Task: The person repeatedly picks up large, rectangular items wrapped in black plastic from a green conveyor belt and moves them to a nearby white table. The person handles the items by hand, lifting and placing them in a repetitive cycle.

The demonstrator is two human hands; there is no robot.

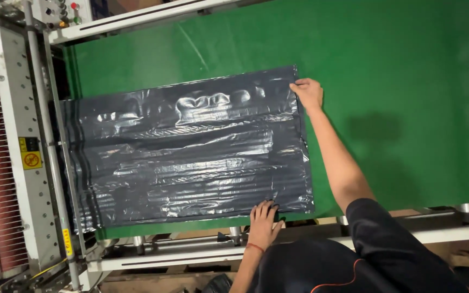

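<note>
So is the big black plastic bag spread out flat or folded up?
Spread flat: the black bag lies open across the green belt, hands at two corners.

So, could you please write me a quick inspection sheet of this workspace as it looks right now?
Surface: green conveyor belt, bare beyond the plastic.
Job's things: stack of black plastic bags, flat, wrinkled, glossy, coming off the machine.
Clutter: nothing seen on the belt.
Grippers: left hand flat on the near corner; right hand pinching the far corner.
Cables: yellow cable low beside the machine.
Surroundings: white frame rails along both belt edges; control buttons at the far corner.
</note>
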